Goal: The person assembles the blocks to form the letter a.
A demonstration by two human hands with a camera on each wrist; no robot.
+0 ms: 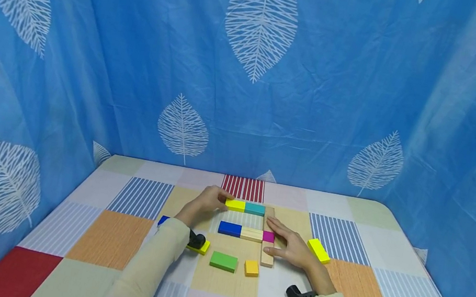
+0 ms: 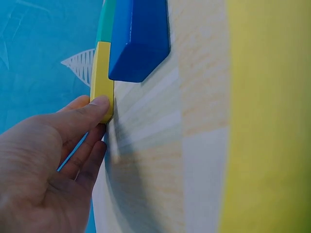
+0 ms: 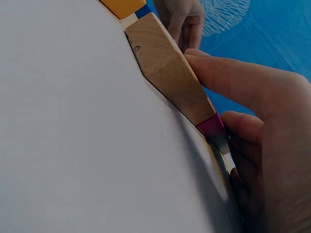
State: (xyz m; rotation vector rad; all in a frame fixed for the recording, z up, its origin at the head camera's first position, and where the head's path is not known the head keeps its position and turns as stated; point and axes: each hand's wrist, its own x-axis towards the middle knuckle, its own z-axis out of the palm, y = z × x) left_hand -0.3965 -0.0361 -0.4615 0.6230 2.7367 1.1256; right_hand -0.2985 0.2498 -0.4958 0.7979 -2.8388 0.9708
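In the head view my left hand [image 1: 208,200] is at the left end of a yellow block [image 1: 235,205], pinching it between thumb and fingers. A teal block [image 1: 255,209] continues that row to a plain wooden block [image 1: 270,211]. Below runs a second row: a blue block [image 1: 230,229], a plain wooden block [image 1: 251,234] and a magenta block [image 1: 268,236]. Another plain wooden block [image 1: 267,257] extends toward me from the magenta one. My right hand [image 1: 294,248] lies along this right-hand column, extended fingers and thumb touching its side.
Nearer me lie a green block [image 1: 224,261] and an orange-yellow block [image 1: 251,268]. One yellow block [image 1: 318,250] lies right of my right hand. Another yellow block [image 1: 199,248] and a blue block [image 1: 163,219] are partly hidden by my left arm. A blue curtain [image 1: 326,79] hangs behind the table.
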